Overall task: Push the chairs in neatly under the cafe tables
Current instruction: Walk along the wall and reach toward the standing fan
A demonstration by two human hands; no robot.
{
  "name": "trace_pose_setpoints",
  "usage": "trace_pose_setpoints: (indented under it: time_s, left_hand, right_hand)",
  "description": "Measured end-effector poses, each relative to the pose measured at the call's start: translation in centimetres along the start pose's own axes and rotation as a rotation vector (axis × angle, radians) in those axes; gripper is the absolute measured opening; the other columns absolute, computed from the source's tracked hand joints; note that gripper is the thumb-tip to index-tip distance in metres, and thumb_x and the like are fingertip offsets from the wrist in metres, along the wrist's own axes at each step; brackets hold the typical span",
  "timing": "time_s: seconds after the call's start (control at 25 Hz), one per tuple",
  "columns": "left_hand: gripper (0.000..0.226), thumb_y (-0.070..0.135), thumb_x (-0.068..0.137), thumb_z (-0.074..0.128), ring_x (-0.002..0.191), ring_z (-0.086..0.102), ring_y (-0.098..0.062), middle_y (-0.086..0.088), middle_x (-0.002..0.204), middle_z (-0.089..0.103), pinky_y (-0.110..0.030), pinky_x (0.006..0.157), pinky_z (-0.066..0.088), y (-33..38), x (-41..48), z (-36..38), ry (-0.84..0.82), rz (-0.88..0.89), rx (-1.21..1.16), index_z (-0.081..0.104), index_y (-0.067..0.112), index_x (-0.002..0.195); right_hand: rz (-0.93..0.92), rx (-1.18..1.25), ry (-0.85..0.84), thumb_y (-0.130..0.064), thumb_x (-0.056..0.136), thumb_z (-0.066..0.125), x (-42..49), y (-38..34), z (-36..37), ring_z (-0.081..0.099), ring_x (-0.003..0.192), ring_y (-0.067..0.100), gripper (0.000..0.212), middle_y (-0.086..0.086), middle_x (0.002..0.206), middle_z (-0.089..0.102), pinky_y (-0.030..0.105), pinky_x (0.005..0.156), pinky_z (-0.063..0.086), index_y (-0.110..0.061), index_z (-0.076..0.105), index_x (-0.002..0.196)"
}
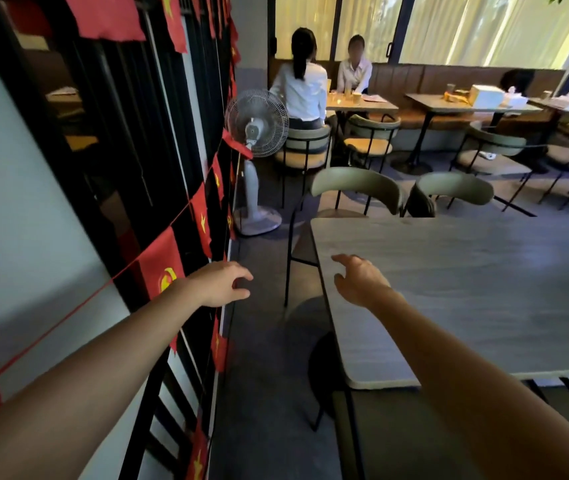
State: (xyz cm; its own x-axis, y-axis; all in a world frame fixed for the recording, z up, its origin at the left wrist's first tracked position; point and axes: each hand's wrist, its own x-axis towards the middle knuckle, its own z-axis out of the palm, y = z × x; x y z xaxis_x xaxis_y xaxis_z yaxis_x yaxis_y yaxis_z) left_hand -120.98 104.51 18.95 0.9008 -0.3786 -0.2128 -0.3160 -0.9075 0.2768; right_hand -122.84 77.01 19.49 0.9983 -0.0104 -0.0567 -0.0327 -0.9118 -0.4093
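Observation:
A grey cafe table (477,289) fills the right half of the head view. Two green-backed chairs stand at its far edge, one at the corner (355,185) and one further right (456,188); both backrests rise just beyond the tabletop. My left hand (220,282) reaches forward over the aisle by the wall, fingers apart, holding nothing. My right hand (359,278) hovers over the table's near-left part, fingers spread and empty. A dark chair seat (324,368) shows under the table's near corner.
A white standing fan (255,161) stands in the aisle ahead. A wall with black slats and red flag bunting (162,265) runs along the left. Two people sit at a far table (362,102); more tables and chairs (494,147) line the bench.

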Motion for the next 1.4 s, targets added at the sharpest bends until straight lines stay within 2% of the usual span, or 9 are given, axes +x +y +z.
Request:
trace_pose_setpoints:
  time_s: [0.24, 0.52, 0.64, 0.76, 0.88, 0.96, 1.16, 1.4]
  left_hand:
    - [0.045, 0.035, 0.090, 0.059, 0.131, 0.044, -0.021, 0.001, 0.144, 0.045, -0.034, 0.109, 0.035, -2.8, 6.7, -1.1, 0.004, -0.015, -0.059, 0.051, 0.022, 0.133]
    - [0.049, 0.036, 0.091, 0.056, 0.134, 0.040, -0.024, -0.003, 0.147, 0.041, -0.037, 0.111, 0.033, -5.7, 19.1, -5.9, 0.021, -0.084, -0.080, 0.046, 0.022, 0.137]
    - [0.051, 0.037, 0.092, 0.054, 0.137, 0.036, -0.026, -0.003, 0.150, 0.039, -0.040, 0.115, 0.026, -6.6, 24.2, -8.1, 0.066, -0.112, -0.064, 0.041, 0.025, 0.141]
    - [0.057, 0.038, 0.093, 0.050, 0.139, 0.033, -0.026, -0.005, 0.151, 0.038, -0.043, 0.117, 0.015, -8.0, 28.1, -9.7, 0.136, -0.124, 0.040, 0.033, 0.024, 0.145]
    - [0.061, 0.038, 0.092, 0.051, 0.140, 0.030, -0.026, -0.005, 0.151, 0.037, -0.047, 0.118, 0.014, -10.9, 32.1, -11.9, 0.207, -0.145, 0.044, 0.029, 0.024, 0.146]
    - [0.062, 0.039, 0.091, 0.052, 0.140, 0.029, -0.027, -0.004, 0.151, 0.037, -0.048, 0.116, 0.015, -12.9, 34.5, -13.4, 0.240, -0.158, 0.033, 0.028, 0.025, 0.147]
    - [0.059, 0.036, 0.089, 0.055, 0.131, 0.043, -0.031, -0.010, 0.143, 0.047, -0.044, 0.109, 0.032, -17.0, 39.0, -17.0, 0.393, -0.216, -0.097, 0.036, 0.021, 0.142]
    - [0.058, 0.034, 0.089, 0.057, 0.132, 0.043, -0.031, -0.012, 0.145, 0.045, -0.039, 0.108, 0.037, -19.4, 45.1, -20.0, 0.434, -0.206, -0.278, 0.039, 0.018, 0.142]
  right_hand:
    - [0.005, -0.026, -0.009, -0.016, 0.092, 0.053, 8.6, -0.9, 0.2, 0.044, 0.131, 0.033, 0.050, 0.012, 0.142, 0.048, 0.045, 0.108, 0.040, -0.022, 0.043, 0.140]
    - [-0.121, -0.098, -0.069, -0.018, 0.089, 0.050, 25.1, -3.8, -1.8, 0.051, 0.124, 0.033, 0.043, 0.010, 0.136, 0.055, 0.044, 0.103, 0.044, -0.026, 0.054, 0.131]
    - [-0.081, -0.094, -0.037, -0.020, 0.092, 0.049, 31.0, -4.6, -3.2, 0.048, 0.126, 0.035, 0.048, 0.014, 0.139, 0.051, 0.043, 0.102, 0.042, -0.023, 0.045, 0.140]
    - [-0.064, -0.123, -0.052, -0.019, 0.094, 0.047, 35.6, -5.7, -3.2, 0.042, 0.131, 0.037, 0.057, 0.018, 0.144, 0.044, 0.047, 0.108, 0.036, -0.021, 0.029, 0.148]
    - [-0.053, -0.171, -0.060, -0.023, 0.093, 0.051, 40.3, -8.1, -2.8, 0.038, 0.134, 0.037, 0.068, 0.019, 0.147, 0.040, 0.049, 0.112, 0.030, -0.019, 0.018, 0.151]
    - [-0.038, -0.194, -0.061, -0.025, 0.091, 0.053, 43.0, -10.0, -2.4, 0.035, 0.136, 0.037, 0.072, 0.019, 0.148, 0.038, 0.049, 0.113, 0.027, -0.018, 0.015, 0.152]
    - [-0.049, -0.156, -0.031, -0.023, 0.089, 0.053, 49.3, -13.7, -2.1, 0.036, 0.135, 0.038, 0.073, 0.020, 0.146, 0.040, 0.050, 0.112, 0.028, -0.016, 0.016, 0.151]
    - [-0.086, -0.067, 0.013, -0.022, 0.088, 0.050, 58.0, -15.3, -2.0, 0.040, 0.131, 0.039, 0.063, 0.020, 0.143, 0.044, 0.049, 0.108, 0.035, -0.014, 0.028, 0.147]
